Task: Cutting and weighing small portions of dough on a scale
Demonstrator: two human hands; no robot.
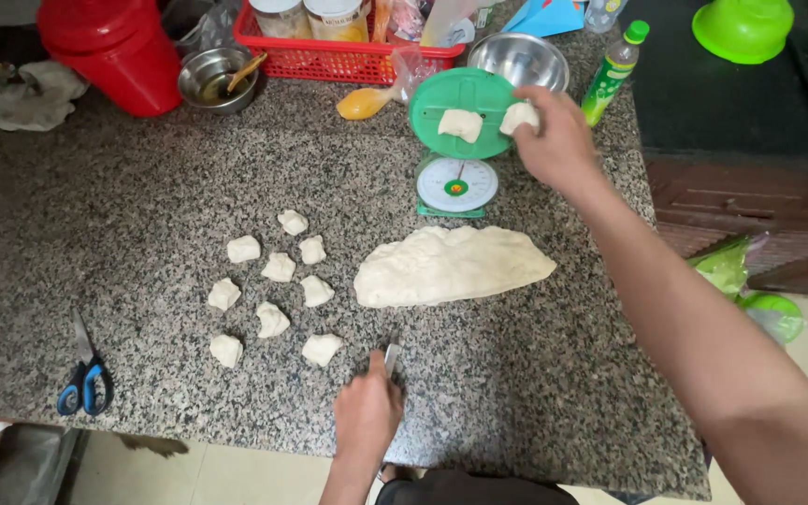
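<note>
A small dough piece (519, 117), soft and pale, sits pinched in the right hand (558, 140) at the rim of the green kitchen scale (460, 140) beside another dough lump (460, 124), while the left hand (367, 411) grips a half-hidden metal scraper (392, 358) on speckled granite counter (142, 206) near the big dough slab (451, 265).

Right hand (558, 140) holds dough piece (519, 117) at green scale (458, 140); left hand (367, 416) grips scraper (392, 358)
</note>
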